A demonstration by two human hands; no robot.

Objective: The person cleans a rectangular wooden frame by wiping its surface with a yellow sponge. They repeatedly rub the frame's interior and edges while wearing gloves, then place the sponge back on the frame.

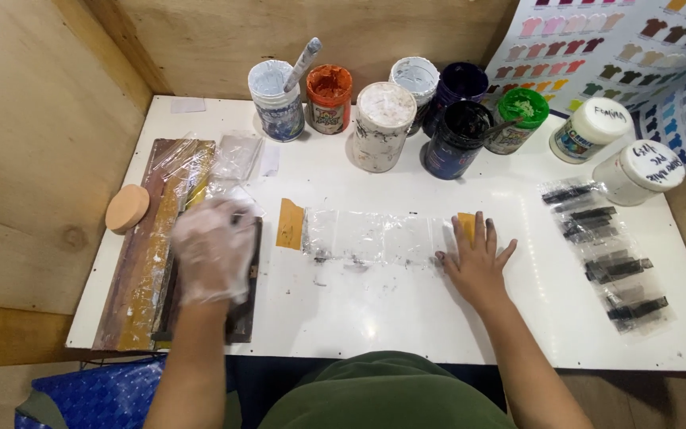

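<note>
A clear plastic film strip lies flat in the middle of the white table, held by tan tape at its left end and another tan piece at its right end. My right hand, bare and ink-stained, presses flat on the strip's right end with fingers spread. My left hand, in a thin clear glove, rests on a dark tool lying on the table's left side; I cannot tell whether it grips it.
Several ink jars stand along the back edge, one holding a stirring stick. Two white lidded tubs sit back right. Clear strips with black ink swatches lie at right. Stained boards and a round tan disc lie at left.
</note>
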